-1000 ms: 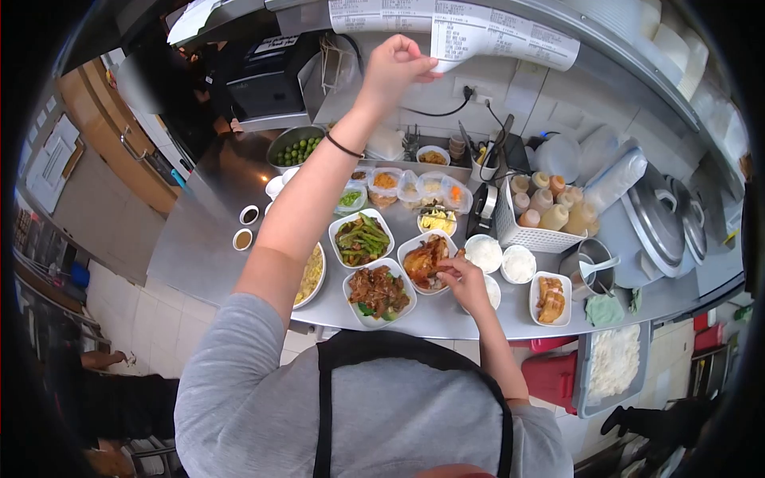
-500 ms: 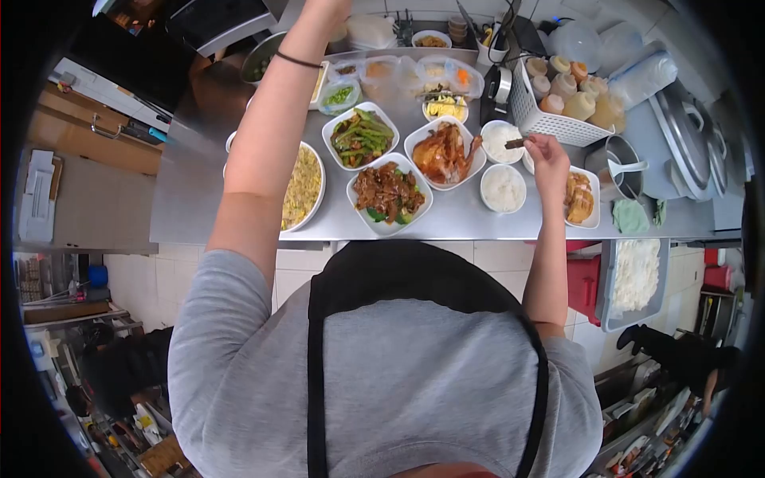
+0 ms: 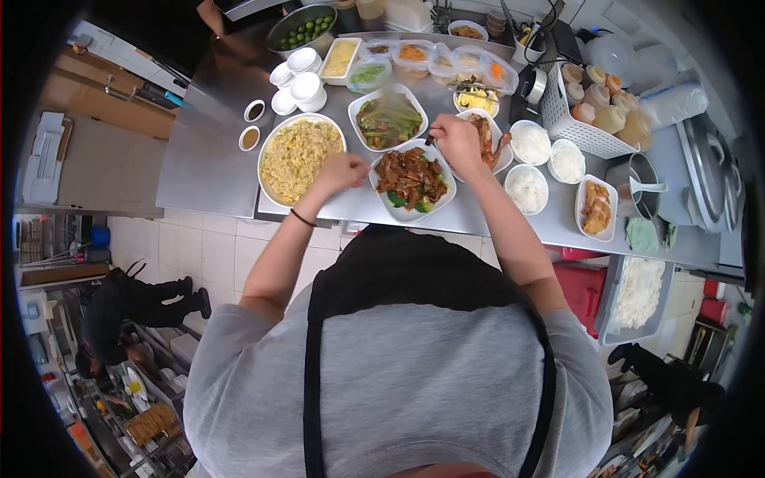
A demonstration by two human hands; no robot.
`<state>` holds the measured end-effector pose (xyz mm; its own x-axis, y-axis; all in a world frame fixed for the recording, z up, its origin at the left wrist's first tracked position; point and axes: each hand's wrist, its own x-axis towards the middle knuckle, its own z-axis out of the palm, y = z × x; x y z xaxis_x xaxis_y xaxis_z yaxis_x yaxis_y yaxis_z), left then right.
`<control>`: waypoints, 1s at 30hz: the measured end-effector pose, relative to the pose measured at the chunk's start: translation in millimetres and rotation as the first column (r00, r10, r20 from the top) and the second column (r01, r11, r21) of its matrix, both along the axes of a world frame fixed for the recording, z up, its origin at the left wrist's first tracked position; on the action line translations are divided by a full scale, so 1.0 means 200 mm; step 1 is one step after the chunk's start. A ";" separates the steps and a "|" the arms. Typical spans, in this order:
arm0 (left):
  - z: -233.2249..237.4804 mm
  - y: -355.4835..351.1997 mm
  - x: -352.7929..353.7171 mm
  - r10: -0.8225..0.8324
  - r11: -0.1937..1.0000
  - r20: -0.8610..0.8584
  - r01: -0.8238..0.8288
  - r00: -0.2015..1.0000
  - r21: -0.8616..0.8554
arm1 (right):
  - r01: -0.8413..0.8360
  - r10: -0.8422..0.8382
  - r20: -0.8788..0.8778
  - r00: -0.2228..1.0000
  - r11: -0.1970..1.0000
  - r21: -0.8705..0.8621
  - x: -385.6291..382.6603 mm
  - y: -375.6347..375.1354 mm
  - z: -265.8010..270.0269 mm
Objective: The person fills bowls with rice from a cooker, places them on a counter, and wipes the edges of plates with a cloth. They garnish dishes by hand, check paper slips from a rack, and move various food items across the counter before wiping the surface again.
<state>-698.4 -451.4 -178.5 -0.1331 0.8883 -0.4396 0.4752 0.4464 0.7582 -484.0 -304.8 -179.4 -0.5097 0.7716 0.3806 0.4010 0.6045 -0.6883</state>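
My right hand is closed in a pinch on a small dark strip, too small to make out. It hovers between the greens dish and the roast chicken, hiding part of the chicken's white bowl. Below it is a square white bowl of glossy sliced meat on green vegetables. My left hand, a dark band at its wrist, holds nothing visible, its fingers loosely curved and apart. It overlaps the right edge of the large bowl of fried rice and points toward the meat.
White rice bowls and a dish of sliced fried food stand at right. Small plates, sauce cups and topping containers line the left and back. A bottle basket stands back right. Two people in dark clothes are behind.
My left hand has come back from beyond the top edge to beside the fried rice. My right hand has moved left with the dark strip, from the rice bowls to the chicken. The view has shifted.
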 end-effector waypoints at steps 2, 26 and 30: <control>-0.05 -0.04 0.05 0.070 0.998 -0.016 -0.070 0.997 0.005 | -0.001 -0.011 0.192 0.981 0.998 0.061 -0.03 0.01 -0.07; -0.20 -0.23 0.18 0.469 0.877 0.610 -0.422 0.639 -0.232 | 0.829 -0.902 0.412 0.127 0.324 0.456 3.12 0.47 -0.82; -0.20 -0.23 0.18 0.539 0.835 0.648 -0.446 0.539 -0.323 | 0.923 -0.816 0.576 0.050 0.258 0.286 3.04 0.46 -0.74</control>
<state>-663.1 -496.9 -218.0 -0.1541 0.7203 -0.6763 -0.4846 0.5413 0.6871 125.0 -212.4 -327.5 0.5413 0.8120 0.2183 0.8407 -0.5274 -0.1229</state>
